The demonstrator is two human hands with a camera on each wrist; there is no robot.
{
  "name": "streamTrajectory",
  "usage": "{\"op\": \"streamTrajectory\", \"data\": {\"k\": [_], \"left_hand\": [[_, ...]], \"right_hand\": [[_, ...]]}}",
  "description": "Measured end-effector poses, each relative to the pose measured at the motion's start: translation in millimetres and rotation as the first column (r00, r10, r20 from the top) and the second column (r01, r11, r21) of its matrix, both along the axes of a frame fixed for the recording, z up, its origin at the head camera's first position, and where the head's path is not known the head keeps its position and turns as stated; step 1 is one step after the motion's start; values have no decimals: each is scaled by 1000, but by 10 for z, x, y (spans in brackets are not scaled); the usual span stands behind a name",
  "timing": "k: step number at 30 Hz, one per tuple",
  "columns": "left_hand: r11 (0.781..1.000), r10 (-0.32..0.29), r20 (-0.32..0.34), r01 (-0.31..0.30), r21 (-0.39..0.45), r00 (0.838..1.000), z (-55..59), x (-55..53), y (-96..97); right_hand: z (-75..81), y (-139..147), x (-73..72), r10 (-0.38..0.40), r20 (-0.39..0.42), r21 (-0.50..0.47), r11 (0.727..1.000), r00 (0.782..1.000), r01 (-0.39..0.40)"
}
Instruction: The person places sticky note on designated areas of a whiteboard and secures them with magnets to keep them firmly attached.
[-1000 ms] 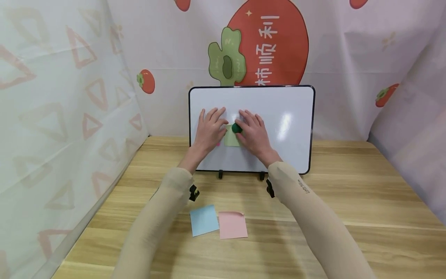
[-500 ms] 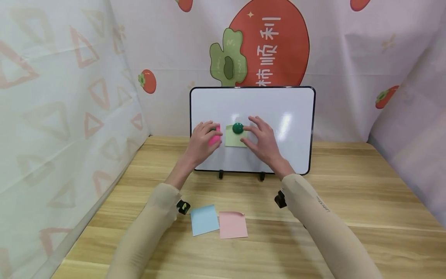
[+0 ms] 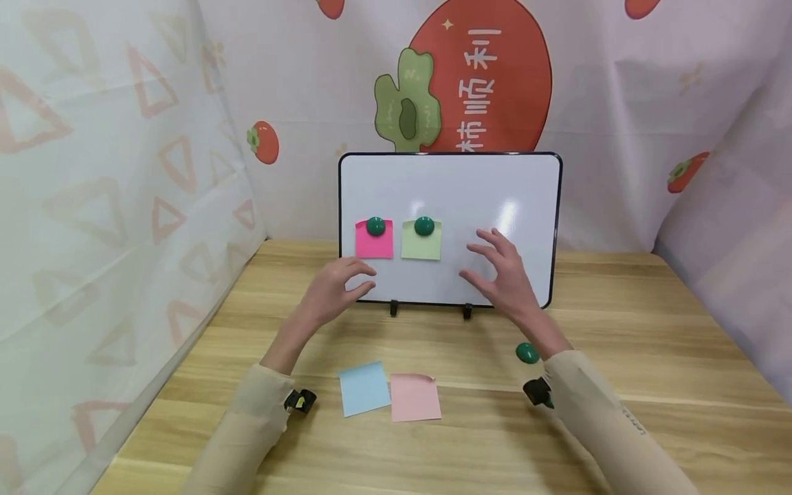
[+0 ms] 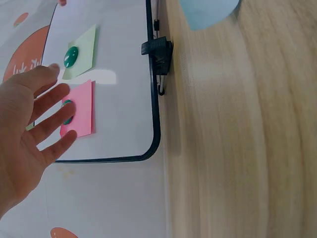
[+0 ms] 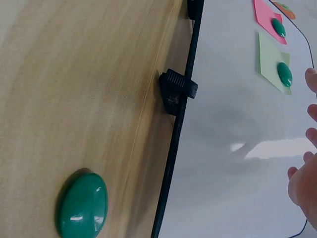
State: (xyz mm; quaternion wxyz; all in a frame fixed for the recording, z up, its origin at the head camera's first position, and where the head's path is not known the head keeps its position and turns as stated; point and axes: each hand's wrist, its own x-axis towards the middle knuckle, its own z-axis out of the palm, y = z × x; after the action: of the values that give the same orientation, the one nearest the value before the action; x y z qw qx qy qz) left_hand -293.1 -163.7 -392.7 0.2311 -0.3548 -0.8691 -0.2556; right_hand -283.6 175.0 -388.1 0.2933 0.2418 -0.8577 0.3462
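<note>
A whiteboard point(image 3: 470, 199) with a black rim stands upright on the table. On it a hot pink sticky note point(image 3: 374, 246) and a pale green sticky note point(image 3: 422, 248) hang side by side, each under a green round magnet point(image 3: 375, 226). My left hand point(image 3: 334, 290) hovers before the board's lower left corner, fingers loosely bent and holding nothing. Before the right part of the board is my right hand point(image 3: 504, 278), its fingers spread with nothing between them. A loose green magnet point(image 5: 84, 206) lies on the table near my right wrist.
A blue sticky note point(image 3: 365, 389) and a light pink sticky note point(image 3: 414, 397) lie side by side on the wooden table point(image 3: 458, 447). Small black feet point(image 3: 467, 311) hold the board's lower edge. Printed cloth point(image 3: 297, 82) hangs behind and at the sides.
Both hands have drawn back from the board and moved apart, the left down and leftward, the right down and rightward. The two notes and their magnets stay on the board, now uncovered.
</note>
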Motion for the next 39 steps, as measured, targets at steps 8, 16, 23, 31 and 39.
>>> {"op": "streamTrajectory", "data": {"k": [8,16,23,31,39], "left_hand": [[985,53,333,5,-170,941,-37,109,-87],[958,50,544,113,-262,838,-6,179,-1],[942,76,665,166,-293,743,-10,212,-9],[938,111,769,190,-290,630,-40,238,-77],[915,143,818,241,-324,557,-70,277,-158]], "right_hand": [[-126,188,213,-18,70,-9,1000,997,19],[-243,278,409,-28,142,-73,997,990,39],[-333,359,449,-25,244,-93,994,969,49],[-355,468,469,-15,339,-57,998,941,37],[-373,534,508,32,393,-66,998,919,-7]]}}
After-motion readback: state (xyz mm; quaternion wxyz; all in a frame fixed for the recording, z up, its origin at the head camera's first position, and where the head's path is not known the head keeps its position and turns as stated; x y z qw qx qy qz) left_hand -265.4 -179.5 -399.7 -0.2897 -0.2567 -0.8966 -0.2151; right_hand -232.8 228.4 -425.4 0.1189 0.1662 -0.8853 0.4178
